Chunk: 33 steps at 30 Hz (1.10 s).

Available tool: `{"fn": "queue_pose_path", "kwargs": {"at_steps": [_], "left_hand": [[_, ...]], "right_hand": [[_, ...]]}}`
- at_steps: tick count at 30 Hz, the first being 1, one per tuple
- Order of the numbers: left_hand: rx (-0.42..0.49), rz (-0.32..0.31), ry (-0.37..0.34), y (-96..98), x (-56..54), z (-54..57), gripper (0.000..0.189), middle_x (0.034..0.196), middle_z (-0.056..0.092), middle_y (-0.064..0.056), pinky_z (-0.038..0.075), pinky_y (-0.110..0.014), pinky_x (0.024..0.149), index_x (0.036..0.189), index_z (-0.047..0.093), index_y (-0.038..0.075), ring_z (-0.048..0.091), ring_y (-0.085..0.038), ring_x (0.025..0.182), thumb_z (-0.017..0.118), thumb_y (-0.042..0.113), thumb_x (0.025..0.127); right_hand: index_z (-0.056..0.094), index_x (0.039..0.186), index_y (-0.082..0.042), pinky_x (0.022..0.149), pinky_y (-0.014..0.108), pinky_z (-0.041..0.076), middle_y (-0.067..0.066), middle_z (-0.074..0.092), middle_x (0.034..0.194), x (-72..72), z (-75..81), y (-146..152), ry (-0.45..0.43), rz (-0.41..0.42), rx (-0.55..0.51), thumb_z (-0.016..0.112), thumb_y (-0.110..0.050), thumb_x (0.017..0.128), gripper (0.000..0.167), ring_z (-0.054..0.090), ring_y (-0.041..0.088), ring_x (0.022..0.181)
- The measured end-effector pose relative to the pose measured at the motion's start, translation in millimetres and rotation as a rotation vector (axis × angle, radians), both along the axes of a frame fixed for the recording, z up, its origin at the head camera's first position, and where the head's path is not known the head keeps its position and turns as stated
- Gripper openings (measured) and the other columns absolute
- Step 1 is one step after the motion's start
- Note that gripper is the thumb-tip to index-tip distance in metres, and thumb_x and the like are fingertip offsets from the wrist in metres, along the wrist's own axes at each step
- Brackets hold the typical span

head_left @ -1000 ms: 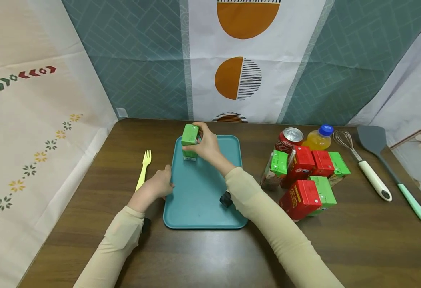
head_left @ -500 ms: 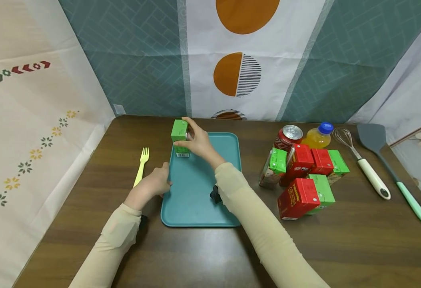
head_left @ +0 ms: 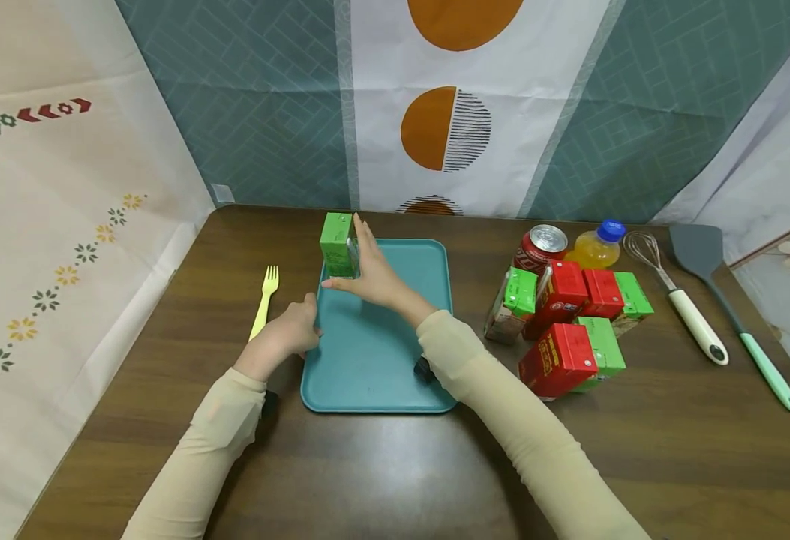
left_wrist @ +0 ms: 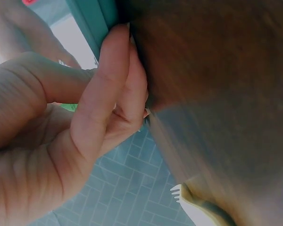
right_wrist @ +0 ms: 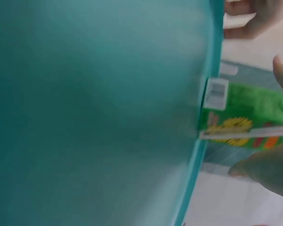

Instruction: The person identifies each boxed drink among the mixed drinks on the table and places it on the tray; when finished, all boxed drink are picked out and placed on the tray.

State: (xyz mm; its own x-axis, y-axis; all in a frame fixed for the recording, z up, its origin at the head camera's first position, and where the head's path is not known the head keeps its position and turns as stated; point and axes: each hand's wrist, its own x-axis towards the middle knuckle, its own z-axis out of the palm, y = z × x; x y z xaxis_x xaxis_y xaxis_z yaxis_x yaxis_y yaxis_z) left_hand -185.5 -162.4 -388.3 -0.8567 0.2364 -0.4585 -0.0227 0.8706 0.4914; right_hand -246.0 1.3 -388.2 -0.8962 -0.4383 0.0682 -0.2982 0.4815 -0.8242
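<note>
Brown wood-grain table (head_left: 401, 472): my L grip (head_left: 289, 327) pinched the teal rectangular tray (head_left: 376, 356) edge-on, prob. to steady it; R grip (head_left: 374, 276), spread loose, flanked the green cardboard carton (head_left: 337, 244), upright at tray's far-L corner.

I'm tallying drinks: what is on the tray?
On the tray: one green carton, far left corner, with the right hand beside it. The surface beneath the carton is hidden; the right sleeve covers part of the edge.

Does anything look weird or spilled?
I see nothing spilled or damaged. The green box by the right hand looks upright at the tray's corner. Only the fork seems slightly odd: alone, away from the whisk and spatula.
</note>
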Motion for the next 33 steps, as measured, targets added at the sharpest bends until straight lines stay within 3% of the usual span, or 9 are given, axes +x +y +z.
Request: {"fn": "queue_pose_path", "kwargs": {"at_steps": [5, 10, 16, 20, 26, 29, 33], "left_hand": [[-0.010, 0.011, -0.007, -2.5, -2.4, 3.0, 0.072, 0.115, 0.047, -0.044, 0.053, -0.032, 0.050, 0.141, 0.001, -0.016, 0.063, -0.023, 0.053, 0.051, 0.001, 0.091], [-0.018, 0.003, 0.000, -6.6, -1.4, 3.9, 0.072, 0.109, 0.052, -0.043, 0.052, -0.030, 0.049, 0.140, 0.002, -0.017, 0.062, -0.021, 0.050, 0.051, 0.002, 0.091], [0.000, 0.000, 0.029, -7.5, -0.9, 2.1, 0.064, 0.105, 0.054, -0.040, 0.051, -0.031, 0.050, 0.138, 0.010, -0.017, 0.064, -0.024, 0.057, 0.050, 0.002, 0.091], [0.045, 0.006, 0.014, -3.5, -0.4, 0.5, 0.061, 0.113, 0.048, -0.043, 0.053, -0.032, 0.052, 0.137, 0.012, -0.016, 0.065, -0.026, 0.062, 0.050, 0.002, 0.092], [0.037, 0.012, 0.008, -3.1, 2.3, 1.4, 0.058, 0.113, 0.048, -0.044, 0.053, -0.033, 0.052, 0.135, 0.015, -0.015, 0.065, -0.026, 0.060, 0.050, 0.002, 0.092], [0.035, 0.021, 0.003, -3.5, 2.5, 1.5, 0.060, 0.115, 0.048, -0.043, 0.053, -0.033, 0.053, 0.137, 0.013, -0.014, 0.065, -0.026, 0.061, 0.050, 0.003, 0.092], [0.039, 0.022, -0.007, -3.3, 2.7, 1.0, 0.062, 0.117, 0.047, -0.042, 0.053, -0.032, 0.053, 0.138, 0.012, -0.014, 0.065, -0.027, 0.064, 0.050, 0.003, 0.093]], "right_hand": [[-0.004, 0.151, -0.022, 0.111, 0.050, 0.022, 0.003, -0.001, 0.157, 19.9, 13.2, 2, 0.033, -0.005, -0.006, 0.073, -0.037, 0.080, 0.106, 0.005, 0.021, 0.144], [0.002, 0.151, -0.019, 0.110, 0.047, 0.026, 0.006, 0.005, 0.156, 48.9, 38.0, 10, 0.083, 0.057, 0.051, 0.072, -0.035, 0.081, 0.100, 0.010, 0.022, 0.143], [0.009, 0.151, -0.024, 0.109, 0.044, 0.029, 0.000, 0.009, 0.156, 88.5, 60.0, 33, 0.169, 0.135, 0.039, 0.070, -0.035, 0.083, 0.092, 0.016, 0.017, 0.142], [0.016, 0.150, -0.026, 0.108, 0.045, 0.031, -0.005, 0.016, 0.154, 118.8, 63.4, 66, 0.246, 0.153, 0.028, 0.071, -0.034, 0.082, 0.088, 0.019, 0.013, 0.140], [0.029, 0.146, -0.022, 0.104, 0.042, 0.038, -0.004, 0.029, 0.150, 159.7, 67.1, 115, 0.344, 0.130, 0.030, 0.077, -0.028, 0.078, 0.083, 0.031, 0.013, 0.136], [0.035, 0.143, -0.019, 0.104, 0.034, 0.038, -0.001, 0.034, 0.147, 173.5, 67.7, 138, 0.385, 0.116, 0.039, 0.079, -0.023, 0.075, 0.081, 0.036, 0.015, 0.132], [0.044, 0.137, -0.012, 0.102, 0.018, 0.036, 0.005, 0.042, 0.142, 186.7, 62.3, 166, 0.511, 0.081, 0.041, 0.074, -0.036, 0.079, 0.069, 0.042, 0.015, 0.128]]}}
